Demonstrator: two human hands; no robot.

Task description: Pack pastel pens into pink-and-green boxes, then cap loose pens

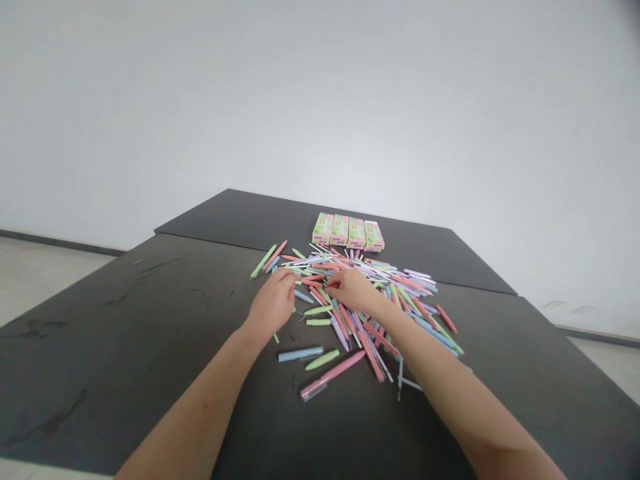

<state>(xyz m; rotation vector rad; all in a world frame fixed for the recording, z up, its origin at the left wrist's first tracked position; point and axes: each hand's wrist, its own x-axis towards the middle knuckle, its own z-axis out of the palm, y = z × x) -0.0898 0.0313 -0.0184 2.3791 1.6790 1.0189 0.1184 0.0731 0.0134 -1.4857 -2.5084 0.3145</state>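
A loose pile of pastel pen parts (345, 319) lies in the middle of the dark table, with coloured barrels, pointed halves and thin white refills mixed together. My left hand (273, 301) is over the pile's left edge, its fingers closed in a pinch near a red pen part (313, 281). From the right, my right hand (354, 291) reaches over the middle of the pile, thumb and fingertips drawn together. What either hand pinches is too small to make out. Closer to me are a blue barrel (301, 355), a green pointed part (323, 360) and a pink pen with a clip (333, 377).
Several small pink-and-green boxes (356, 232) stand in a row behind the pile. A green pen (263, 262) and a red pen (275, 255) lie side by side at its far left. The black table (150, 347) has a seam, and a white wall rises behind.
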